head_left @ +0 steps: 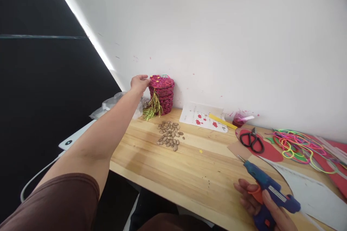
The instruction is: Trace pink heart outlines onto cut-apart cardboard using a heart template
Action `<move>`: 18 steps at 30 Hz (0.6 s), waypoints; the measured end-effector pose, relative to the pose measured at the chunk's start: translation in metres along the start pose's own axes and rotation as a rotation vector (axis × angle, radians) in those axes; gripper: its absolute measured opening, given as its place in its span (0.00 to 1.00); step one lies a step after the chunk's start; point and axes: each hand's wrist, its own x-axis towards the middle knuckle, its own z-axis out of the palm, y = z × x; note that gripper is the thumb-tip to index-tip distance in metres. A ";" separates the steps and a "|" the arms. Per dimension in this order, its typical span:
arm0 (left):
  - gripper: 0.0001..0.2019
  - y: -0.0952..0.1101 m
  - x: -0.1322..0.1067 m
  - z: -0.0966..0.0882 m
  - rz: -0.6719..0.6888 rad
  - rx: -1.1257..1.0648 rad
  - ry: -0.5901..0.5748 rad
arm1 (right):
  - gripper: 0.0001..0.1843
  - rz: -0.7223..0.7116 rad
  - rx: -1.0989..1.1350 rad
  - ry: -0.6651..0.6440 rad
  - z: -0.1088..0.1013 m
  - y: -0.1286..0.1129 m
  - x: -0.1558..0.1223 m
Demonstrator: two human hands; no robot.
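Note:
My left hand (138, 83) is stretched out to the far left of the wooden table (173, 173). Its fingers touch the top edge of a stack of pink round woven pieces (162, 94) by the white wall; I cannot tell if they grip it. A green and yellow tassel (153, 107) hangs from the stack. My right hand (261, 205) is closed around a blue hot glue gun (268, 191) near the table's front edge, its nozzle pointing up and left.
A pile of brown seeds (170, 135) lies in front of the stack. A sheet with red stars (202, 118), black scissors (252, 140), red paper (271, 151), neon cords (298, 146) and clear plastic (114, 103) lie about.

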 end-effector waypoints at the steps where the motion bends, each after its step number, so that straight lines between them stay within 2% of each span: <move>1: 0.12 -0.001 0.000 -0.001 0.009 0.032 0.009 | 0.23 -0.016 -0.001 -0.003 0.002 0.000 -0.003; 3: 0.12 -0.001 0.000 -0.002 0.031 0.089 0.027 | 0.22 -0.054 -0.002 -0.010 0.004 0.001 -0.006; 5: 0.12 0.001 -0.007 -0.003 0.117 0.170 0.061 | 0.21 -0.084 -0.010 -0.026 0.005 0.001 -0.008; 7: 0.13 0.005 -0.023 -0.003 0.368 0.329 0.105 | 0.20 -0.112 -0.012 -0.049 0.007 0.001 -0.009; 9: 0.15 0.008 -0.055 0.001 0.485 0.359 0.033 | 0.18 -0.138 -0.007 -0.081 0.007 0.002 -0.009; 11: 0.13 0.007 -0.098 0.009 0.662 0.404 -0.180 | 0.17 -0.155 -0.005 -0.114 0.008 0.002 -0.010; 12: 0.10 0.005 -0.122 0.014 0.683 0.429 -0.321 | 0.16 -0.160 -0.004 -0.127 0.008 0.001 -0.010; 13: 0.07 0.000 -0.146 0.020 0.657 0.476 -0.501 | 0.16 -0.162 -0.003 -0.138 0.009 0.001 -0.010; 15: 0.06 -0.012 -0.188 0.032 0.502 0.565 -0.894 | 0.16 -0.162 0.000 -0.155 0.009 0.000 -0.011; 16: 0.06 -0.020 -0.204 0.039 0.432 0.615 -1.039 | 0.16 -0.165 0.002 -0.161 0.009 0.000 -0.011; 18: 0.06 -0.037 -0.224 0.051 0.397 0.695 -1.155 | 0.16 -0.171 0.004 -0.173 0.010 -0.001 -0.012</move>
